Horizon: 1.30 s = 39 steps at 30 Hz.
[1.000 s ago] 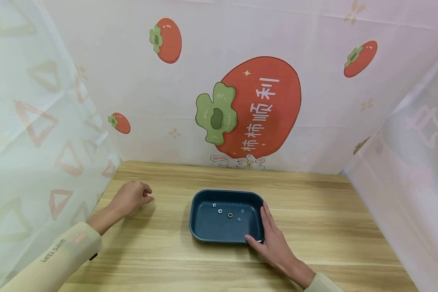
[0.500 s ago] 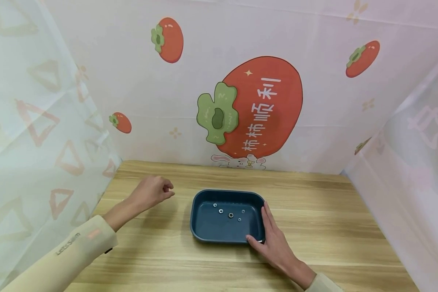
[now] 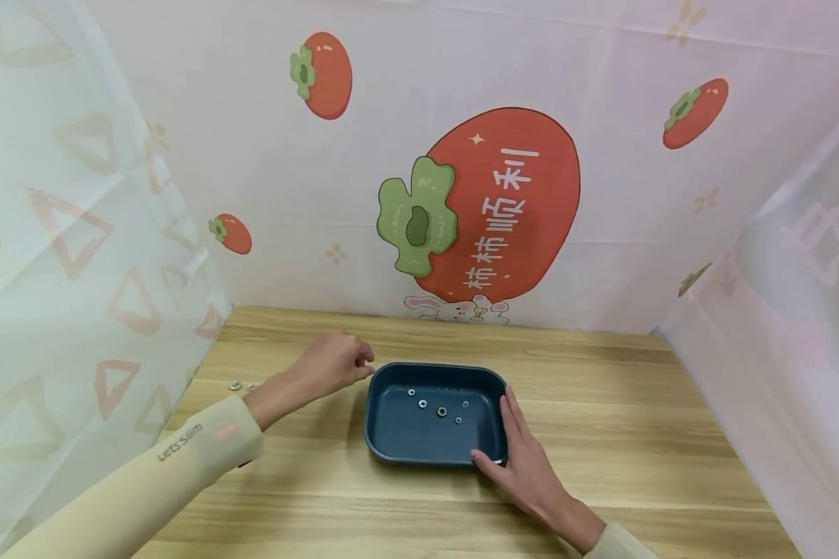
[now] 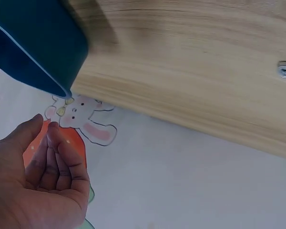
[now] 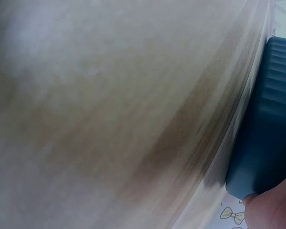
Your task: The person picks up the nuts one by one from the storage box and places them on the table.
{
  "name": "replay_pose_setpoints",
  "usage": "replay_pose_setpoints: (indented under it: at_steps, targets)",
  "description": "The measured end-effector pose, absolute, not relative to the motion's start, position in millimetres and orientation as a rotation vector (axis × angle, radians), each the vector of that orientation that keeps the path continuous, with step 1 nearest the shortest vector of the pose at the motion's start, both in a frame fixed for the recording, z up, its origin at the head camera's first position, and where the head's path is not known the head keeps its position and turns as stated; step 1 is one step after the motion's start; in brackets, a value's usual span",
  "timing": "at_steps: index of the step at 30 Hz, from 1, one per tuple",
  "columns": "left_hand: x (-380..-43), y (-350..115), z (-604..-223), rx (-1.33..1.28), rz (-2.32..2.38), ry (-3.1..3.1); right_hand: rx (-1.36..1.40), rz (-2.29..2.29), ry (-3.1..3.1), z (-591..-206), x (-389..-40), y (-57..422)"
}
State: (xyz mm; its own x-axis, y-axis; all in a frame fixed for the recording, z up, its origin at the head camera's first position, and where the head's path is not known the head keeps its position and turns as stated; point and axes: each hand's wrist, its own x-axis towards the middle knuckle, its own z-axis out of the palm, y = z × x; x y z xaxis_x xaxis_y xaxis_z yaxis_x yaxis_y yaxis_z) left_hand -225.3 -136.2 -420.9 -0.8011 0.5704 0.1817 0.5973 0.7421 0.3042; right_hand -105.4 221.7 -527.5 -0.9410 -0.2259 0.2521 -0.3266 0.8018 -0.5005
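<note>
A dark blue rectangular tray [image 3: 419, 463] stands on the table, with several small metal nuts [image 3: 442, 412] lying on its floor. My left hand [image 3: 335, 362] hovers at the tray's back left corner. Its thumb and index fingertips are close together in the left wrist view, the other fingers curled; I cannot tell whether something small is between them. My right hand [image 3: 527, 466] rests against the tray's front right corner, fingers straight along the right wall and thumb at the front rim. In the right wrist view, the thumb [image 5: 271, 207] touches the tray's outer wall [image 5: 264, 129].
More small nuts [image 3: 235, 385] lie on the wooden table [image 3: 636, 435] at the left, partly hidden by the left forearm. White cloth [image 3: 308, 272] printed with persimmons stands behind the table, and patterned cloth walls close off both sides.
My left hand has moved right from the table's left side to the tray's back left corner, and nuts at the left have come into view. My right hand and the tray stay in place.
</note>
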Motion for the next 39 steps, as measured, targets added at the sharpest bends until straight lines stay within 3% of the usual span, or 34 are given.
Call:
replay_pose_setpoints:
  at_steps: [23, 39]
  targets:
    - [-236, -74, -442, -1.221, -0.268, -2.919, 0.43, 0.845, -2.828, -527, -106, 222]
    - [-237, -53, -465, -1.123, 0.081, -2.95, 0.431, 0.834, -2.828, -527, -106, 222]
